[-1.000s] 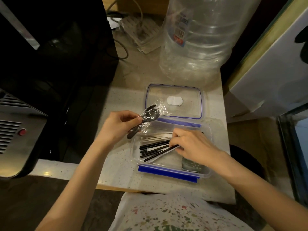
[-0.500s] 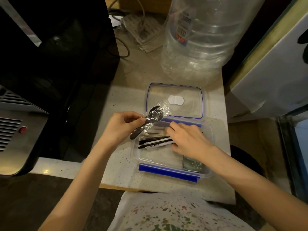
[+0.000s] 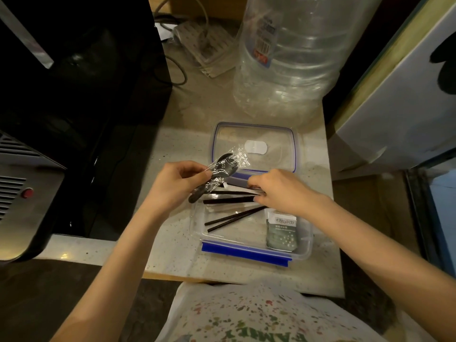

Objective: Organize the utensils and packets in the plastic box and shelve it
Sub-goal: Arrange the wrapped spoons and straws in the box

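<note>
You can read "talkoo", after two Chinese characters, on the grey-green packet (image 3: 282, 229) in the plastic box (image 3: 306, 248) near the desk's front edge. Your shirt (image 3: 259, 319) shows upside-down green letters, seemingly "FAMILY". The big bottle's label (image 3: 262, 49) carries a barcode, unreadable.

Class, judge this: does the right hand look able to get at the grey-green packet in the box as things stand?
Probably yes. The packet lies uncovered in the open box, just beside the right hand, though that hand is busy among the black sticks.
</note>
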A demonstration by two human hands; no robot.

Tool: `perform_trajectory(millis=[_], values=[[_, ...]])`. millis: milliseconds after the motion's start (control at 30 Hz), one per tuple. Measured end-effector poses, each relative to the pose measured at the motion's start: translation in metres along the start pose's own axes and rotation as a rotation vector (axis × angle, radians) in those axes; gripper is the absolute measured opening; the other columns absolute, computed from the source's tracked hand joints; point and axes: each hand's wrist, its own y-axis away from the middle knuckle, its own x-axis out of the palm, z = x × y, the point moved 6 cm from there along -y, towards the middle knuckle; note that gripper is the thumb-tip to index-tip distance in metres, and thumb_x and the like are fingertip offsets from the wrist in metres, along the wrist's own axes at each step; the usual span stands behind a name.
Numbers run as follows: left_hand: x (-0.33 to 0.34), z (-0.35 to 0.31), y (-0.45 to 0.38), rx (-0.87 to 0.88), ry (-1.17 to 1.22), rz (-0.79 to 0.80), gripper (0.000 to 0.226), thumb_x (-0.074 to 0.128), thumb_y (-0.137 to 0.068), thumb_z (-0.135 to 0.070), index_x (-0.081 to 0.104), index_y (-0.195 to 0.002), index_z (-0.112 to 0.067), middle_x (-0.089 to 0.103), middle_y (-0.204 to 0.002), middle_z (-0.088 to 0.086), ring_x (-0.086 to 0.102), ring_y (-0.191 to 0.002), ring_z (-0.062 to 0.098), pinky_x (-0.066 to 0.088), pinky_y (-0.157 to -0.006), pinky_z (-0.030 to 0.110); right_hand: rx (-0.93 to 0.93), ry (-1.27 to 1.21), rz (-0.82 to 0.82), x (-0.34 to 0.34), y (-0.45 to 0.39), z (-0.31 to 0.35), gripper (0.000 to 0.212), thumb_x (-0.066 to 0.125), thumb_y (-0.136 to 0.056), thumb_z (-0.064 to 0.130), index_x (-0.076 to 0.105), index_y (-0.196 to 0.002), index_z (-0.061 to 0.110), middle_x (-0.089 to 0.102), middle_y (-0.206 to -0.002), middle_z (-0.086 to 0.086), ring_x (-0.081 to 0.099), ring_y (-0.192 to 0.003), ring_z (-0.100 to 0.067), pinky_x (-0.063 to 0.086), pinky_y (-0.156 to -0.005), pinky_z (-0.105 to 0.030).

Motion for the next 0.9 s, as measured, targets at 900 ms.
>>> perform_trajectory(millis=[900], values=[[0.035, -0.015, 0.009, 0.042, 0.019, 0.239, 0.006, 0.069, -0.076, -0.011, 0.067, -0.077, -0.016, 0.067, -0.069, -0.005, 0.060, -0.056, -0.004, 0.048, -0.056, 0.005, 0.246, -1.323, -0.013, -0.017, 0.037, -0.024, 0.018, 0.061, -0.086, 0.022, 0.064, -0.100, 0.010, 0.067, -0.094, -0.013, 0.069, -0.065, -0.019, 0.058, -0.055, -0.025]])
